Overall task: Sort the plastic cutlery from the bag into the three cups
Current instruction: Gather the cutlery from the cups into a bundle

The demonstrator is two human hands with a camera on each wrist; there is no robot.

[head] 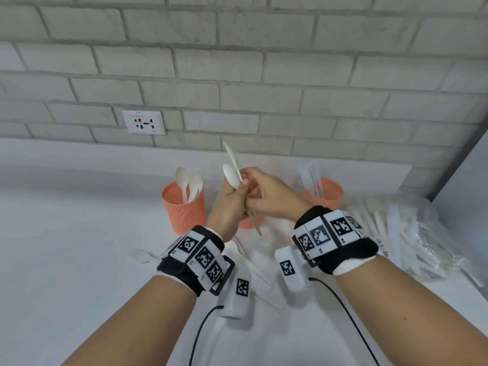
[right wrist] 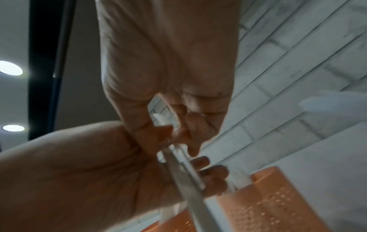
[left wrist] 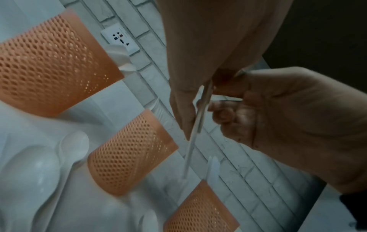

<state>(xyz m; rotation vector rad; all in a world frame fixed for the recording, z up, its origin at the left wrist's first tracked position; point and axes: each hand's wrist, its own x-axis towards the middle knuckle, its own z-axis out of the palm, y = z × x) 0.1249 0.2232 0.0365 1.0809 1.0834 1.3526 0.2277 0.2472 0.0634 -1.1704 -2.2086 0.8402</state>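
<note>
1. Middle orange mesh plastic cup (head: 249, 222): mostly hidden behind the two hands in the head view; contents not visible.
2. Clear plastic bag of white cutlery (head: 412, 233): blurred; cut off by the right edge; piece types indistinct.
3. Small white plastic fork (head: 141, 256): blurred; partly hidden by the left wristband.

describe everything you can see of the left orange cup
The left orange cup is a tall mesh cylinder, plastic by the look, perforated all round with small holes. It stands upright on the white counter, leftmost of the three cups. White plastic spoons stand in it, bowls up above the rim. Neither hand touches it.
</note>
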